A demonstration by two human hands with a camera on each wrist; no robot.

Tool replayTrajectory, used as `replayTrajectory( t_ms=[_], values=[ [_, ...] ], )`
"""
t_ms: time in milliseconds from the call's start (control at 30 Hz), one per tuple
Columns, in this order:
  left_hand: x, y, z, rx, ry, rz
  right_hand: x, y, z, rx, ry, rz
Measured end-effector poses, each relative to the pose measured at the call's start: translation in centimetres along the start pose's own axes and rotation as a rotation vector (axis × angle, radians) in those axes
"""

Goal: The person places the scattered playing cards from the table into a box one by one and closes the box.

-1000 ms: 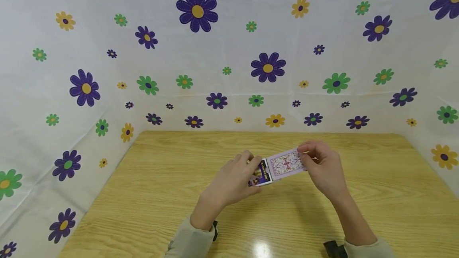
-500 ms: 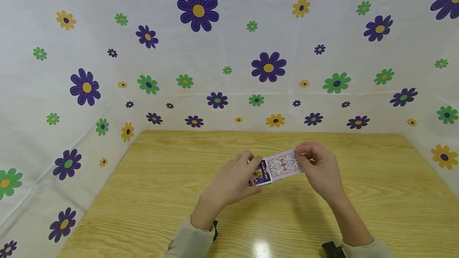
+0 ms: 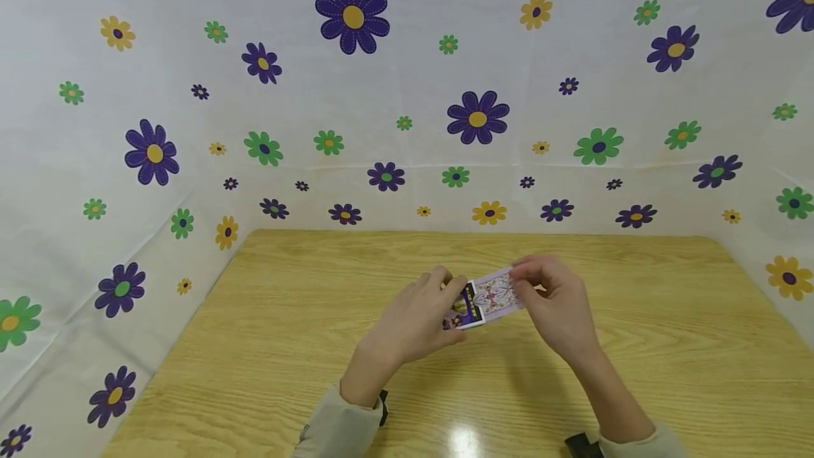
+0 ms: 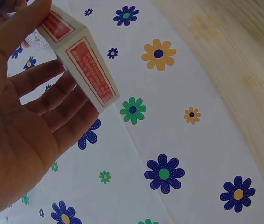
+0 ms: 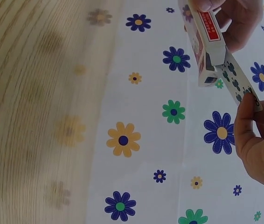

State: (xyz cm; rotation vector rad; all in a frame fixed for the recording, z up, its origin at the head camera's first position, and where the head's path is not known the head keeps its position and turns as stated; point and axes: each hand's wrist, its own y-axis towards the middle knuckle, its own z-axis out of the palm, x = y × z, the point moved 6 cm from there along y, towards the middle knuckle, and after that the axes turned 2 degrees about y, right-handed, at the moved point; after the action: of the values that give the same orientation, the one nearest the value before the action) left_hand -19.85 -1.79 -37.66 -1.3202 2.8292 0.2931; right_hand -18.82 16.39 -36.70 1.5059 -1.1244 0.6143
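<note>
Above the table my left hand [image 3: 410, 320] grips a small card box [image 3: 463, 307], thumb on one side and fingers on the other. The box is dark purple and yellow on its upper face, with white and red sides in the left wrist view. A playing card [image 3: 497, 295] with a pink and lilac patterned back sticks out of the box's right end. My right hand [image 3: 556, 306] pinches the card's outer end between thumb and fingers. In the right wrist view the underside of the card [image 5: 234, 79] shows black clubs. The card's inner end is hidden in the box.
Below both hands spreads a wood-grain table [image 3: 286, 373]. A white cloth [image 3: 407, 76] with purple, green and yellow flowers hangs behind it and along both sides. Dark straps sit at both wrists near the light sleeves.
My right hand has moved left toward the box, and less of the card shows outside it. My left hand and the box have stayed nearly still.
</note>
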Motion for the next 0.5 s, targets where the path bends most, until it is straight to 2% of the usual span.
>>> replayTrajectory(
  t_ms=[500],
  values=[
    [-0.17,0.08,-0.21,-0.022,-0.028,0.027,0.1,-0.52,1.08,0.004,0.019,0.101]
  ],
)
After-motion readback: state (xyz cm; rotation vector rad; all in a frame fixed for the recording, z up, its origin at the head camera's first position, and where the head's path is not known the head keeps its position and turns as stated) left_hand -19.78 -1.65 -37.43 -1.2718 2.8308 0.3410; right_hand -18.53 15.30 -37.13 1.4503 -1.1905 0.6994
